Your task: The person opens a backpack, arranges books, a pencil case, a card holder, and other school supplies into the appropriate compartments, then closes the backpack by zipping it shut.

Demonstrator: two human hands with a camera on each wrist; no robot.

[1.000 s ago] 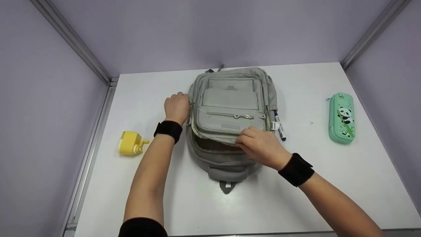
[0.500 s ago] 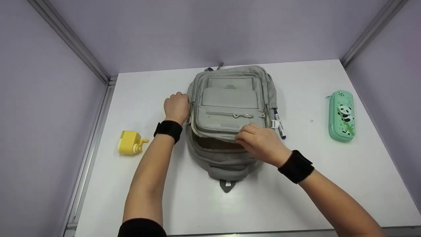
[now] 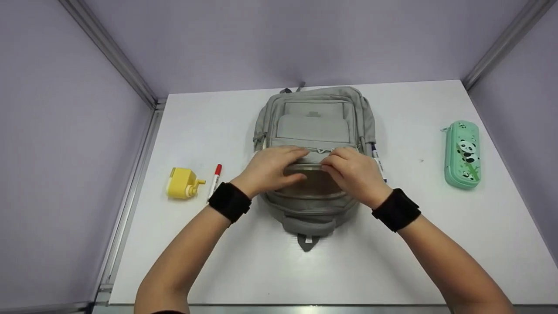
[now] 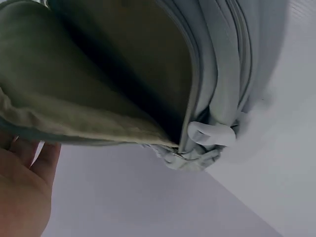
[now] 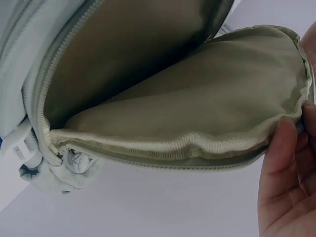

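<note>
A grey backpack (image 3: 311, 126) lies on the white table, its main compartment unzipped and gaping towards me. My right hand (image 3: 355, 174) pinches the edge of the front flap (image 5: 212, 148) between thumb and fingers, lifting it away from the opening. Beside it, my left hand (image 3: 270, 170) reaches to the same flap edge with fingers extended and thumb spread apart. In the left wrist view, the fingers of the left hand (image 4: 24, 182) are partly hidden behind the flap. Beige lining shows inside the compartment.
Left on the table (image 3: 261, 270) are a yellow crank-handled block (image 3: 182, 183), resembling a pencil sharpener, and a red-capped marker (image 3: 216, 179). A blue-capped marker (image 3: 378, 161) lies against the backpack's right side. Further right is a green panda pencil case (image 3: 463, 155). Walls enclose the back and sides.
My left hand has left the backpack's left side and come over to the flap edge by the right hand. The flap stands higher, the opening is wider, and the red-capped marker is uncovered.
</note>
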